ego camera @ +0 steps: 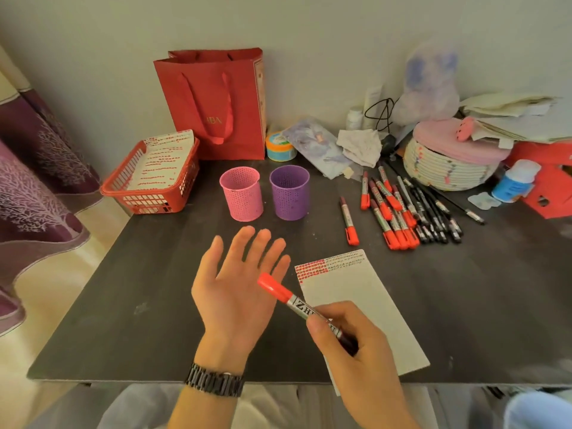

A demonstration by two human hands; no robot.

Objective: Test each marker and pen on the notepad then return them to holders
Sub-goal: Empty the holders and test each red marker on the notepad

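My right hand (pixel 356 348) grips a red marker (pixel 288 297) with its cap on, the cap pointing up-left over my left palm. My left hand (pixel 238 283) hovers palm up with fingers spread, holding nothing. The white notepad (pixel 359 305) lies to the right, with red and black test marks along its top edge. A pink holder (pixel 242 193) and a purple holder (pixel 290 191) stand side by side behind my hands; no pens show above their rims. Several red markers (pixel 393 212) and black pens (pixel 433 212) lie in a pile at the right, and one red marker (pixel 349 216) lies apart.
A red basket (pixel 151 181) with marked paper sits at the back left, beside a red paper bag (pixel 216 100). A woven basket with a pink lid (pixel 448 162), a tape roll (pixel 280 147), bottles and papers crowd the back right. The dark table (pixel 139 289) ends near my lap.
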